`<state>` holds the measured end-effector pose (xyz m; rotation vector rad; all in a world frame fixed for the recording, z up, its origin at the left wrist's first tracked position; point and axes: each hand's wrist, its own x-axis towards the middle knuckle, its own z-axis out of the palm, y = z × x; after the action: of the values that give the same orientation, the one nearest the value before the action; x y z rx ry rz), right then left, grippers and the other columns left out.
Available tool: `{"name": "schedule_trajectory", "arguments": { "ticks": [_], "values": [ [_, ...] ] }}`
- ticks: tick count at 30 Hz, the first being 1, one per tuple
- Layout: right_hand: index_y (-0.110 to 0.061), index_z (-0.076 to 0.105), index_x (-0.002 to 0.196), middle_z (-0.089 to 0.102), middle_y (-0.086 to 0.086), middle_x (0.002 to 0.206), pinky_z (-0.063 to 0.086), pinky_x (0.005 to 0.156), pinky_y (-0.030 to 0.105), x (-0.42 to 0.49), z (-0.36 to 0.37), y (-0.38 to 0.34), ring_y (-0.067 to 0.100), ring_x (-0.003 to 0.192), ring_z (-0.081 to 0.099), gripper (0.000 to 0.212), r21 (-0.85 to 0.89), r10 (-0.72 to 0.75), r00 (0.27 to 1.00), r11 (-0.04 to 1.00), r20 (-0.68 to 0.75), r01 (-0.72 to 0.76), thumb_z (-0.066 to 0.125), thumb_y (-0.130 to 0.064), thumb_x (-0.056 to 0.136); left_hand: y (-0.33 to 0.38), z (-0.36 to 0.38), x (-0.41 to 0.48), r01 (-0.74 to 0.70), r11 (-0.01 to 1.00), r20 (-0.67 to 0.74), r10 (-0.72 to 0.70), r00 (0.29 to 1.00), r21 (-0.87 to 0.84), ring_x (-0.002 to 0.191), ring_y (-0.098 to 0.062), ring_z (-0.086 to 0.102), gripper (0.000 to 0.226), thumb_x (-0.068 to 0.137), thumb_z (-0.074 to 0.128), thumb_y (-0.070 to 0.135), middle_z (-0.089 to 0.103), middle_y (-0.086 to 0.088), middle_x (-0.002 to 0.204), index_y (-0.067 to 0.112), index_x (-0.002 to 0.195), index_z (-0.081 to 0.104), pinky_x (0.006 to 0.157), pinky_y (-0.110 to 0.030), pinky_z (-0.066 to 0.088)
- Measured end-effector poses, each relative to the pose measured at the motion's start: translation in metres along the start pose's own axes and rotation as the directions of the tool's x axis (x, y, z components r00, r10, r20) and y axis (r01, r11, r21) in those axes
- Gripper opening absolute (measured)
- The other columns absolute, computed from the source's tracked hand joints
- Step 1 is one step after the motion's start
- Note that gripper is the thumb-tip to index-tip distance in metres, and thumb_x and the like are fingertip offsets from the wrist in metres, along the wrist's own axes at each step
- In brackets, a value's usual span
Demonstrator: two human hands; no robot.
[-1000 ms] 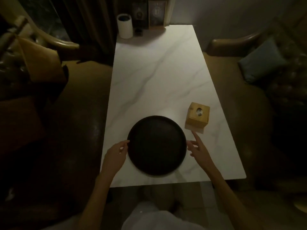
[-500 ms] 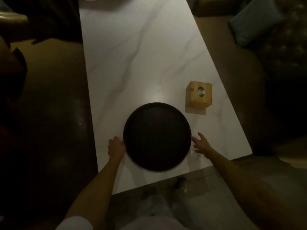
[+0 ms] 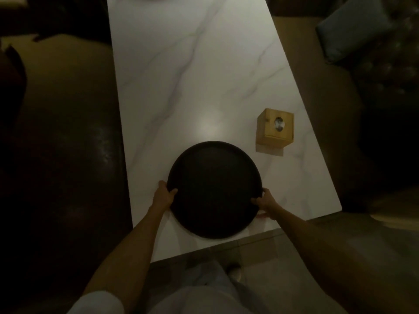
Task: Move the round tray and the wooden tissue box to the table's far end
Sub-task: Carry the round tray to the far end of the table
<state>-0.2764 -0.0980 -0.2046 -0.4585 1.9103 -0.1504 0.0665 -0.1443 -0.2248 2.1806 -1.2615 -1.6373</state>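
Note:
A dark round tray (image 3: 215, 189) lies on the white marble table (image 3: 192, 75) near its front end. My left hand (image 3: 163, 194) grips the tray's left rim, thumb over the edge. On the right rim, my right hand (image 3: 264, 202) holds on with its fingers curled over. The wooden tissue box (image 3: 274, 127), a small cube with a round hole on top, stands upright beyond and to the right of the tray, apart from it and close to the table's right edge.
Dark leather seating (image 3: 63, 155) runs along the table's left side. A bench with a blue-grey cushion (image 3: 353, 32) lies to the right. The long tabletop stretches away beyond the tray. Tiled floor (image 3: 260, 257) shows at the near end.
Both hands have closed in from beside the tray and taken hold of its rim. The view has tilted down, and the table's far end has left the frame.

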Motion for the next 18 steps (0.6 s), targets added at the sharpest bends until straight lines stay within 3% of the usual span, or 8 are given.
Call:
{"name": "schedule_trajectory", "arguments": {
  "ticks": [6, 12, 15, 18],
  "values": [
    [-0.020, 0.011, 0.151, 0.034, 0.020, 0.151, 0.040, 0.107, 0.059, -0.020, 0.009, 0.013, 0.045, 0.132, 0.041, 0.088, -0.207, -0.090, 0.996, 0.974, 0.028, 0.094, 0.070, -0.025, 0.086, -0.024, -0.006, -0.022, 0.065, 0.993, 0.022, -0.068, 0.997, 0.096, 0.113, -0.038, 0.054, 0.049, 0.094, 0.058, 0.024, 0.050, -0.023, 0.132, 0.002, 0.130, 0.033, 0.087, -0.041, 0.045],
    [-0.027, 0.013, 0.151, 0.038, 0.021, 0.146, 0.057, 0.080, 0.058, -0.030, -0.001, 0.011, 0.047, 0.115, 0.055, 0.089, -0.256, -0.058, 0.993, 0.963, 0.102, 0.082, 0.071, -0.015, 0.085, -0.036, -0.004, -0.049, 0.111, 0.987, -0.025, -0.109, 0.994, 0.113, 0.114, -0.039, 0.053, 0.041, 0.094, 0.056, 0.016, 0.051, -0.025, 0.130, 0.001, 0.128, 0.038, 0.089, -0.043, 0.046],
    [-0.024, 0.016, 0.150, 0.040, 0.025, 0.145, 0.058, 0.073, 0.047, -0.032, -0.010, 0.006, 0.046, 0.115, 0.055, 0.080, -0.288, -0.103, 0.988, 0.949, 0.111, 0.131, 0.064, -0.007, 0.089, -0.032, -0.003, -0.064, 0.129, 0.988, -0.056, -0.125, 0.991, 0.089, 0.113, -0.040, 0.053, 0.038, 0.094, 0.055, 0.015, 0.051, -0.025, 0.129, 0.001, 0.126, 0.040, 0.088, -0.044, 0.047],
    [-0.021, 0.023, 0.148, 0.045, 0.022, 0.142, 0.057, 0.067, 0.039, -0.034, -0.019, 0.002, 0.043, 0.118, 0.055, 0.069, -0.286, -0.191, 0.976, 0.934, 0.106, 0.214, 0.062, -0.013, 0.091, -0.029, 0.001, -0.081, 0.151, 0.988, -0.091, -0.147, 0.985, 0.033, 0.111, -0.039, 0.054, 0.040, 0.092, 0.059, 0.017, 0.052, -0.024, 0.127, 0.002, 0.125, 0.041, 0.089, -0.048, 0.050]
  ]
}}
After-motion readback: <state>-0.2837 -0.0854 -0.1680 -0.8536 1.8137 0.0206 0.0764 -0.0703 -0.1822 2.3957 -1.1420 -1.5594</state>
